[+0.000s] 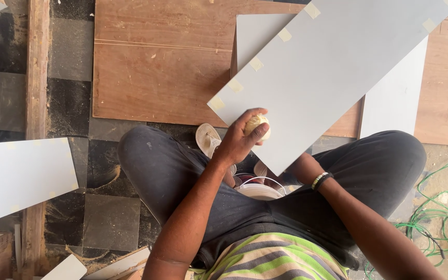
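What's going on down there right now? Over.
Left hand grips pale wad on grey panel. Right hand hidden beneath panel. Nothing blocking.

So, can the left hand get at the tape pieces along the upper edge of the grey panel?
Probably yes: the left hand rests on the grey panel holding a pale wad, and the tape pieces lie uncovered nearby.

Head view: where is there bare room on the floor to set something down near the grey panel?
The brown plywood sheet lies bare left of the grey panel. Dark floor tiles run free between the plywood and the wooden plank. It is crowded in the lap: the left hand presses a pale pad on the panel, above a white bucket. Green cord clutters the right.
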